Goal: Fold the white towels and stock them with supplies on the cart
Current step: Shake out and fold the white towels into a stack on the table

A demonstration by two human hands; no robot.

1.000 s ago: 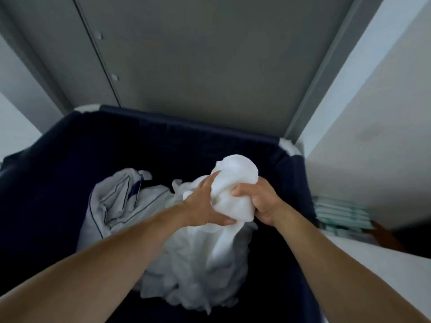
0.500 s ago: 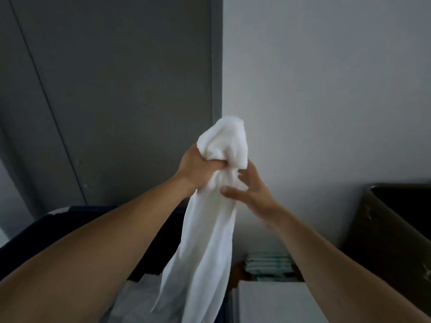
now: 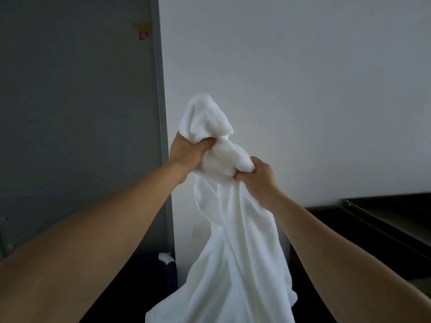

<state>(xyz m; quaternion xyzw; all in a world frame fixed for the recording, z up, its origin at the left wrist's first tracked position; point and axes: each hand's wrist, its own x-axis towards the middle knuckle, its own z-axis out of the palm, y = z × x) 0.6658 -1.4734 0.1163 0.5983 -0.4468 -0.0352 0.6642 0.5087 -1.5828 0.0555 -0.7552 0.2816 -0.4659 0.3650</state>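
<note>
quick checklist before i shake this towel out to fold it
1. Left hand grips the bunched top of the towel: ok.
2. Right hand grips the towel just below that: ok.
3. A corner or straight edge in each hand: not ok, the towel is bunched and twisted.
4. Towel hanging clear of the bin: cannot tell, its lower end runs out of view.
5. Free place to fold on: cannot tell, only part of the dark surface on the right shows.
</note>
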